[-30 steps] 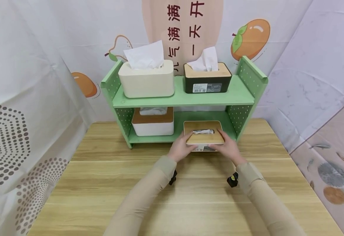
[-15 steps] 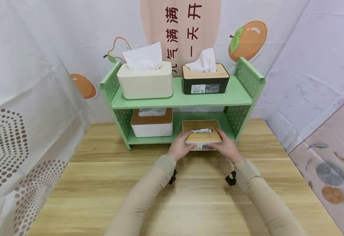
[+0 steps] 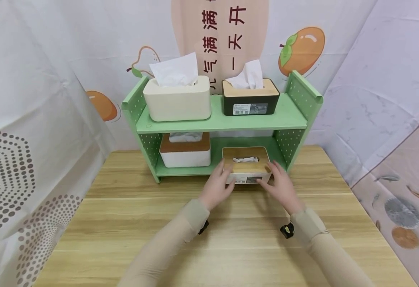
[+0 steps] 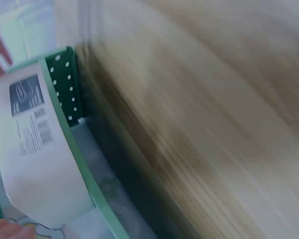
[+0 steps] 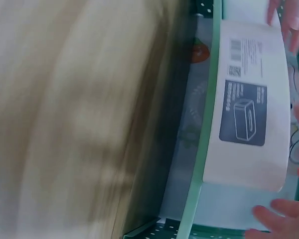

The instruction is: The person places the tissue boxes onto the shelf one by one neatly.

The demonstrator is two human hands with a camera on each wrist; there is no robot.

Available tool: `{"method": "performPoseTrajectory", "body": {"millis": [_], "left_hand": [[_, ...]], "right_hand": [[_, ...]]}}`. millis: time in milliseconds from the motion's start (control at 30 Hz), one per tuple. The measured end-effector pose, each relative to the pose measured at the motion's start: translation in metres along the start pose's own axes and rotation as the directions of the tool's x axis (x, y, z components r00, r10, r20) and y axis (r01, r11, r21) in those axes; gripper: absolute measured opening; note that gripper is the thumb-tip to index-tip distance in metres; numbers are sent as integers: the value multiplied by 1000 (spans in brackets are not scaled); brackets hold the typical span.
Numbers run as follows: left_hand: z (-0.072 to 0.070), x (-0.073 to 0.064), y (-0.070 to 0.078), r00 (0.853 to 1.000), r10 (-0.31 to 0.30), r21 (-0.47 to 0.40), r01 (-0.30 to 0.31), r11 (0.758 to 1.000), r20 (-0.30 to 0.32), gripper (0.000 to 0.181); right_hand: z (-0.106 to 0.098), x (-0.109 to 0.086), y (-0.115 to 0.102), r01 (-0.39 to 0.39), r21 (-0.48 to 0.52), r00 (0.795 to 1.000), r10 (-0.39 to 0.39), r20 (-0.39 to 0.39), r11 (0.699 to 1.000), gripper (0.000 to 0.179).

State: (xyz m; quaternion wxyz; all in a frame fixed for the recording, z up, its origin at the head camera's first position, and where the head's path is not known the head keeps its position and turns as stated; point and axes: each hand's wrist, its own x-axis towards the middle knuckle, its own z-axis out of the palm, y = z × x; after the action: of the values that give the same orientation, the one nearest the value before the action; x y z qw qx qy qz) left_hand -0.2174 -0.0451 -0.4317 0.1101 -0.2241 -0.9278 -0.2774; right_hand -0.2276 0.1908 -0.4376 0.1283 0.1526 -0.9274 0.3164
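A tissue box (image 3: 245, 153) with a light wooden lid and white body sits on the lower right tier of a green rack (image 3: 180, 126). A little tissue shows in its slot, and a printed label is on its front, large in the right wrist view. My left hand (image 3: 216, 186) is at the box's left side with fingers spread. At the right side my right hand (image 3: 281, 187) has its fingers and thumb apart, close to the corner. In the right wrist view, a gap shows between the right fingers (image 5: 276, 216) and the box (image 5: 239, 164).
On the upper tier stand a cream tissue box (image 3: 178, 101) and a black one with a wooden lid (image 3: 250, 104), tissues sticking up. Lower left holds a white tissue box with a brown lid (image 3: 186, 155). The wooden table (image 3: 245, 255) lies in front; printed cloths hang behind.
Both hands have loosened from the tissue box and drawn slightly apart and back toward the person. The box stays on the lower tier.
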Motion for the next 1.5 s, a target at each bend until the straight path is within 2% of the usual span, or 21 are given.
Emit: {"method": "performPoseTrajectory", "body": {"millis": [67, 167, 200, 267, 367, 567, 733, 900, 1233, 1367, 1500], "left_hand": [[0, -9, 3, 997, 72, 53, -71, 996, -7, 47], [2, -20, 6, 989, 150, 135, -151, 979, 19, 46], [3, -23, 7, 986, 160, 155, -164, 974, 35, 47], [7, -27, 7, 983, 169, 188, -178, 966, 65, 49], [14, -32, 6, 983, 160, 206, -177, 962, 95, 54], [21, -34, 7, 977, 152, 272, -188, 944, 148, 61], [21, -31, 8, 979, 106, 309, -157, 938, 176, 66], [23, -22, 7, 980, 65, 327, -124, 937, 187, 68], [26, 7, 3, 974, -5, 367, -80, 927, 226, 70], [24, 14, 4, 974, -20, 399, -74, 914, 227, 72], [25, 20, 3, 967, -44, 419, -67, 906, 251, 74]], "right_hand": [[2, -9, 0, 81, -38, 994, -83, -73, 996, 66], [7, -21, 1, 225, -119, 954, -243, -178, 967, 61], [9, -24, 1, 263, -149, 937, -289, -198, 953, 61], [13, -29, 0, 297, -201, 918, -337, -208, 933, 58], [21, -34, 0, 312, -234, 916, -357, -183, 921, 55], [29, -41, 2, 302, -275, 933, -343, -113, 913, 55], [29, -41, 2, 238, -312, 966, -258, -24, 920, 62], [28, -35, 0, 182, -328, 983, -181, 33, 927, 65], [30, -4, 2, 119, -332, 993, -120, 19, 936, 62], [30, 4, 4, 99, -352, 995, -93, 33, 931, 63], [30, 9, 5, 79, -367, 996, -63, 56, 927, 63]]}}
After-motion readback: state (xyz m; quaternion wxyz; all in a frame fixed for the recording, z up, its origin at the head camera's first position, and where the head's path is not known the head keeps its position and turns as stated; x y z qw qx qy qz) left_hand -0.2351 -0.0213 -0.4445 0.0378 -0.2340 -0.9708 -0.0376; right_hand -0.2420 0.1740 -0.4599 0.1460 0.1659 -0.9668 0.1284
